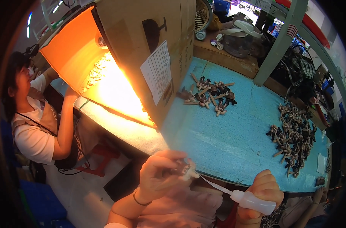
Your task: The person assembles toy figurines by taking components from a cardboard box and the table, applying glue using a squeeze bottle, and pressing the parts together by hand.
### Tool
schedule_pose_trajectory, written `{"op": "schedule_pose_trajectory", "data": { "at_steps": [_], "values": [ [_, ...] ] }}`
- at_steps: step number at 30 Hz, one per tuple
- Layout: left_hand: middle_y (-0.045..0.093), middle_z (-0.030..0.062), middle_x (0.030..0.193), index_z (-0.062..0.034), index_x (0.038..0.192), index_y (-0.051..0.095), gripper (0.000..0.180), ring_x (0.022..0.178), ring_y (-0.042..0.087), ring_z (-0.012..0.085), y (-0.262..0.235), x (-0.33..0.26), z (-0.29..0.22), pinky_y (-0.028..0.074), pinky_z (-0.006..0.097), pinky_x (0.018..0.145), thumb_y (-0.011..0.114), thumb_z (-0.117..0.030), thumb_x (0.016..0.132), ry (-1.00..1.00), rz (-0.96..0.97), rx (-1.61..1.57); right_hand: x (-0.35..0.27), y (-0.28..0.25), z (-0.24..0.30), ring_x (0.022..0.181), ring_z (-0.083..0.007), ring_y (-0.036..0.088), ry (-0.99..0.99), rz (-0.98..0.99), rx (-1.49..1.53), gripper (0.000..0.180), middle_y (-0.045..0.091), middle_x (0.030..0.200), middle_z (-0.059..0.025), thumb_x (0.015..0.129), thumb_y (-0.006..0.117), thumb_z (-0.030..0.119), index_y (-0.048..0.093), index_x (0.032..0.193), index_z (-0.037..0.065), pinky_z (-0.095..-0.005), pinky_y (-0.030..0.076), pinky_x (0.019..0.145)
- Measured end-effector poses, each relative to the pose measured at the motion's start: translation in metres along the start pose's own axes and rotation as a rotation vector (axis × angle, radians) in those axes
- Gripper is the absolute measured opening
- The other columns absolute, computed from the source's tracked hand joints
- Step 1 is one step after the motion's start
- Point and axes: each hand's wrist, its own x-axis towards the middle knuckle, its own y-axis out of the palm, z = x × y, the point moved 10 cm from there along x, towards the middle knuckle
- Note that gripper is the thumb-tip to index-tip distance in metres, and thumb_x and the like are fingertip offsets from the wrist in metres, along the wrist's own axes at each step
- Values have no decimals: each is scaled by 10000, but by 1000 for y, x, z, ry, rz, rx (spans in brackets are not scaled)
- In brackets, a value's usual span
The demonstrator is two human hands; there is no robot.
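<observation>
Your left hand (157, 171) pinches a small figurine (189, 173); your right hand (267, 187) grips the white bottle (253, 201), nozzle (215, 185) slanting up-left toward it.

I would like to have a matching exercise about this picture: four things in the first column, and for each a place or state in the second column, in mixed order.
Things
1. white squeeze bottle
2. single pale figure
3. cardboard box
4. larger pile of figures

Places or states
A. lit bright orange inside
B. on the blue table, toward the picture's right
C. held in the left fingers
D. held in the right fingers

Right pairs: 1-D, 2-C, 3-A, 4-B
</observation>
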Motion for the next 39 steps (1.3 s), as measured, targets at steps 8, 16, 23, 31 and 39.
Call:
{"op": "schedule_pose_trajectory", "data": {
  "at_steps": [8, 16, 23, 31, 39],
  "values": [
    [530, 212, 1120, -46, 956, 451, 343, 907, 572, 232, -2, 0, -4, 489, 342, 776, 719, -85, 747, -3, -6, 40, 1, -1, 7, 579, -125, 357, -32, -17, -26, 527, 387, 664, 16, 766, 573, 598, 389, 802, 105, -290, 276, 563],
    [533, 208, 1118, -46, 940, 465, 335, 929, 575, 235, -5, -1, -2, 481, 341, 806, 728, -98, 740, -57, -21, 37, 4, 7, 8, 574, -127, 366, -80, 62, -14, 535, 394, 657, 12, 754, 586, 599, 413, 816, 96, -292, 273, 556],
    [530, 211, 1127, -47, 947, 468, 321, 933, 576, 234, -6, 2, -3, 480, 342, 812, 716, -64, 744, -8, 0, 84, 4, 10, 9, 564, -128, 364, -97, 71, -61, 532, 392, 648, 9, 760, 583, 594, 421, 800, 88, -296, 273, 544],
    [537, 230, 1124, -39, 998, 446, 327, 955, 578, 232, -15, -3, -4, 481, 339, 818, 671, 8, 765, -30, -55, 27, 15, -2, -75, 698, -167, 556, 258, -81, 192, 440, 561, 817, -81, 819, 642, 365, 493, 1017, 1, -333, 443, 667],
    [584, 195, 1067, -5, 1071, 433, 346, 1001, 582, 226, -52, -33, -10, 477, 341, 866, 620, 64, 789, -62, -161, 41, 67, 7, -251, 820, -188, 532, 541, 120, -298, 347, 562, 927, -73, 860, 580, 307, 531, 1048, 19, -340, 411, 814]
  ]
}}
